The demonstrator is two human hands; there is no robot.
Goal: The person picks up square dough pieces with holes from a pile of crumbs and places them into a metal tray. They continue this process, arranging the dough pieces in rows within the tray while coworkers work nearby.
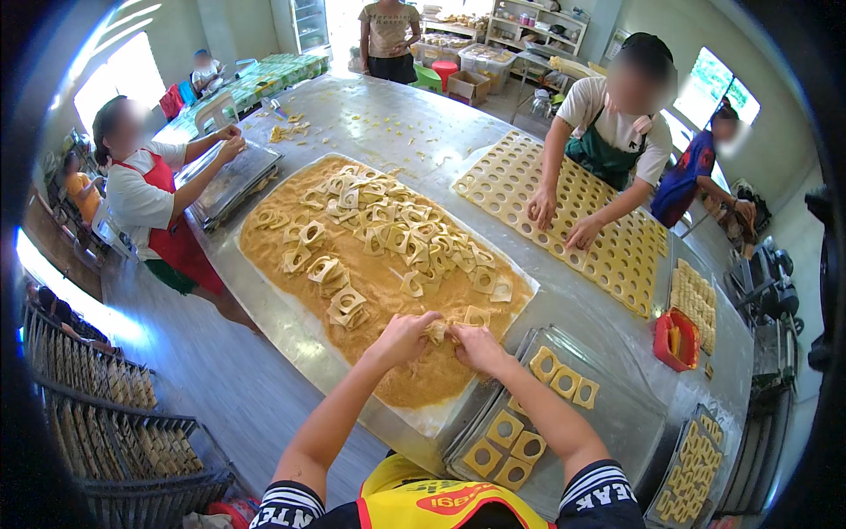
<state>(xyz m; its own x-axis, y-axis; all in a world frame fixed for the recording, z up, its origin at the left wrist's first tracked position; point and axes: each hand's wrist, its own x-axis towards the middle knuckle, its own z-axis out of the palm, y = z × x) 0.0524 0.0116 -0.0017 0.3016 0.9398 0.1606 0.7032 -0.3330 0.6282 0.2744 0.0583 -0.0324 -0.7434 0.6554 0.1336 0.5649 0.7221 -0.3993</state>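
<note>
My left hand (407,338) and my right hand (480,346) are close together over the near right part of a bed of brown crumbs (352,300). Their fingers are pinched on a pale piece of dough (438,330); its exact shape is partly covered by my fingers. Just beyond my right hand lies another dough piece (477,316) with a hole. Farther up the crumbs, many square dough pieces with round holes (397,238) are heaped loosely. Beside my right forearm, a metal tray (608,414) holds several flat dough squares (504,428) in rows.
Across the metal table (352,101), a co-worker's hands (564,227) touch a large dough sheet (573,220) full of round holes. At left, a person in a red apron (163,189) reaches over stacked trays (227,181). A red basket (677,339) and another filled tray (692,467) are at right.
</note>
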